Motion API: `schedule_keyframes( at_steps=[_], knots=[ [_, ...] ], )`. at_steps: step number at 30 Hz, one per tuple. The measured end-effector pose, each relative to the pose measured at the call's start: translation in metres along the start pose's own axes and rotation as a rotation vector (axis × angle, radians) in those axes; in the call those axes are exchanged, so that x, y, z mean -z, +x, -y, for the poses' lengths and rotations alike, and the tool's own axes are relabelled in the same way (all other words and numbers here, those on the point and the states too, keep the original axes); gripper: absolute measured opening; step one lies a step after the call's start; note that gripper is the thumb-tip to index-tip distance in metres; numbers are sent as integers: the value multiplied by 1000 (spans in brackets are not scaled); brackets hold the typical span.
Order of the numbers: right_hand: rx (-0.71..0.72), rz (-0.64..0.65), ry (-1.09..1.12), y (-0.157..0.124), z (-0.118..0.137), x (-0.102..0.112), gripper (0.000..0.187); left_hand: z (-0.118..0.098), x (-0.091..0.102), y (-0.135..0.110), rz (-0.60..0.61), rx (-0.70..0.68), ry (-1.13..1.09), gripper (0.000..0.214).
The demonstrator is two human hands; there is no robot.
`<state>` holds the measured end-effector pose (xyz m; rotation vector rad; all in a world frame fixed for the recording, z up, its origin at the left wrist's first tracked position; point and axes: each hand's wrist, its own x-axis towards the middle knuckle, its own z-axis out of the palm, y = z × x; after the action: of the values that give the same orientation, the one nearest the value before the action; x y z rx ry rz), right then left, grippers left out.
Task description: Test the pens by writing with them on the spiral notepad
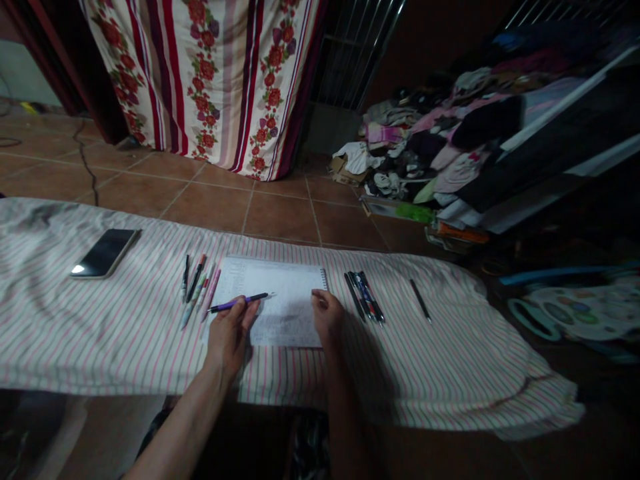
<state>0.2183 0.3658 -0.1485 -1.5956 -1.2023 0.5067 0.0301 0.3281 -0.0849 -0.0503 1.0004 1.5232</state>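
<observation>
My left hand (233,333) is closed round a purple and black pen (231,305), held slanted over the open spiral notebook (280,280). The pen's tip points right, above the page. At the notebook's right side my right hand (329,317) has its fingers curled in; whatever may be between them is hidden. Faint writing shows on the white page. Left of the notebook lie several pens, among them a pink pen (211,293) and a black pen (185,277). To the right is a row of dark pens (366,297), with a single black pen (421,300) farther right.
A striped cloth (450,373) covers the low surface under everything. A smartphone (106,253) lies at the left. Beyond are a tiled floor (210,193), a floral curtain (210,80) and a heap of clothes (425,140). A patterned chair-like item (575,310) stands at the right.
</observation>
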Motion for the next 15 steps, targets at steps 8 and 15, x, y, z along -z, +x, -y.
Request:
schedule_keyframes(
  at_steps=[8,15],
  knots=[
    [121,6,-309,-5,4,-6,21,-2,-1,2,-27,5,25,18],
    [110,46,-514,-5,6,-7,19,-7,0,0,-53,17,33,18]
  ],
)
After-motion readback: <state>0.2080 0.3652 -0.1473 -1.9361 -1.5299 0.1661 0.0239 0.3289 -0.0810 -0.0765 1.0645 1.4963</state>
